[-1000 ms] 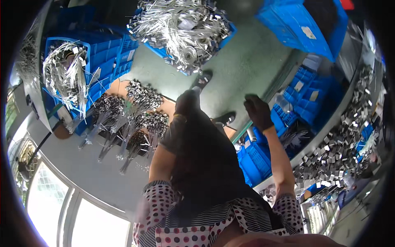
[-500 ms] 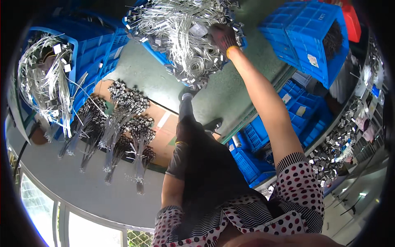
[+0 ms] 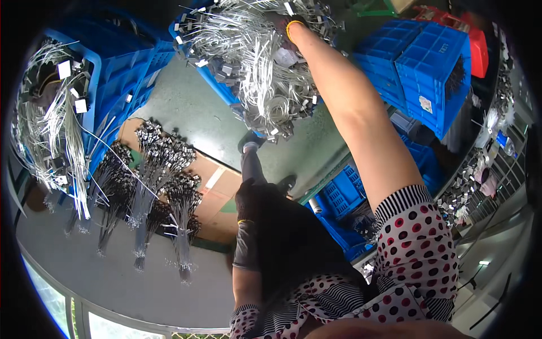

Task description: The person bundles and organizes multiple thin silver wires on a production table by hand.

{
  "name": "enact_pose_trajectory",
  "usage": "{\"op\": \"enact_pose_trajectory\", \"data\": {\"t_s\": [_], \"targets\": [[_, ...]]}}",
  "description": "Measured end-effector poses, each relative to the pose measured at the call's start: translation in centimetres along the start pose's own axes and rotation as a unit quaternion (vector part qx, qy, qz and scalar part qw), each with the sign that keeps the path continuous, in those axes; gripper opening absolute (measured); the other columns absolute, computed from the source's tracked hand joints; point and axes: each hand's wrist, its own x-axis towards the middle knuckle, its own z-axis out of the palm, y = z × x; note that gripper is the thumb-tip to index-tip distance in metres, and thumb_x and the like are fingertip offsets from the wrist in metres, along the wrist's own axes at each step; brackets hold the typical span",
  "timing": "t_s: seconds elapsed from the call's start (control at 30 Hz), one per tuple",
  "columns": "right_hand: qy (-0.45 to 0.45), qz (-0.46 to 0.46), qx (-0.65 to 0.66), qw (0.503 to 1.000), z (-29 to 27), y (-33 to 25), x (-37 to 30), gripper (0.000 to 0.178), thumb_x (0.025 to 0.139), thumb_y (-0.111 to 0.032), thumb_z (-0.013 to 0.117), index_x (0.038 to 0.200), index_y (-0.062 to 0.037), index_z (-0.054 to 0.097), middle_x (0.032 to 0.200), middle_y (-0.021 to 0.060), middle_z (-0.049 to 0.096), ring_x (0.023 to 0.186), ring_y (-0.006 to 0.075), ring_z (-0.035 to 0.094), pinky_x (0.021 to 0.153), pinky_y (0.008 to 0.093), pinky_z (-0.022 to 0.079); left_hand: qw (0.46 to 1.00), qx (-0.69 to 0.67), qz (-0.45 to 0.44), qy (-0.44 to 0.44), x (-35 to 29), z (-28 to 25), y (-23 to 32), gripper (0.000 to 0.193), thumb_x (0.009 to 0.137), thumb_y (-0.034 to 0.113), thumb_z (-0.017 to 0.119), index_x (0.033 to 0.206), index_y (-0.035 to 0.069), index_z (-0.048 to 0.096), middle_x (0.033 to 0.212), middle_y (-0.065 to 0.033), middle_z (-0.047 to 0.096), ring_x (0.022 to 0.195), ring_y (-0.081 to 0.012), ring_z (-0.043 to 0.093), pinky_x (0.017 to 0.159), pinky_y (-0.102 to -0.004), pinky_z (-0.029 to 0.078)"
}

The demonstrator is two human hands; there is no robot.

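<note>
A heap of silvery-white cables point(image 3: 259, 62) with small tags or connectors at their ends spills over a blue crate point(image 3: 217, 85) at the top middle. My right arm stretches far out to it. In a dark glove with a yellow cuff, my right hand point(image 3: 282, 24) lies in the far part of the heap, and its fingers are sunk among the strands. Close to my knee, against my dark clothing, rests my left hand point(image 3: 247, 200), gloved in dark too. Its fingers blend into the dark cloth, so their shape does not show.
To the left, more cables point(image 3: 68, 124) hang out of a blue crate point(image 3: 127, 68). Several tied cable bundles point(image 3: 183, 220) lie on cardboard point(image 3: 214, 195). At the right stand blue crates point(image 3: 432, 68) and a red container point(image 3: 477, 48); a cluttered bench point(image 3: 463, 195) runs along the edge.
My right hand has reached farther out and a little left over the cable heap. My left hand has shifted only slightly beside my leg. The whole view has tilted a bit.
</note>
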Motion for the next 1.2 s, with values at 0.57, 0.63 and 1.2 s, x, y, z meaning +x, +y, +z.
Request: {"op": "enact_pose_trajectory", "data": {"t_s": [0.57,0.63,1.2], "targets": [[0.107,-0.194,-0.748,0.626,-0.6,-3.4,-8.8,0.034,0.095,-0.018,0.036,0.116,-0.011,0.062,0.108,0.0123,0.065,0.097,0.0254,0.062,0.085,0.0398,0.05,0.99,0.059,0.117,0.043,0.7,-1.0,-2.1,0.012,0.068,0.009,0.067,0.08,0.008,0.068,0.103,-0.0158,0.066,0.097,-0.032,0.064,0.084,-0.0391,0.053],[0.124,-0.203,-0.834,0.498,1.2,-3.3,-12.0,0.034,0.095,-0.018,0.037,0.116,-0.011,0.061,0.108,0.0136,0.066,0.097,0.0268,0.063,0.084,0.041,0.05,0.985,0.096,0.138,0.043,0.7,-1.9,-1.6,0.013,0.069,0.009,0.067,0.082,0.008,0.069,0.104,-0.0157,0.066,0.098,-0.032,0.063,0.084,-0.0389,0.052],[0.274,-0.429,-0.672,0.538,-2.8,-10.1,-27.4,0.024,0.086,-0.023,0.053,0.096,-0.0035,0.063,0.1,0.013,0.068,0.091,0.0352,0.063,0.08,0.039,0.049,0.963,0.116,0.225,-0.087,18.2,-0.1,15.8,0.06,0.082,0.024,0.064,0.139,0.023,0.044,0.117,-0.0144,0.062,0.103,-0.0321,0.061,0.087,-0.0433,0.05]]}}
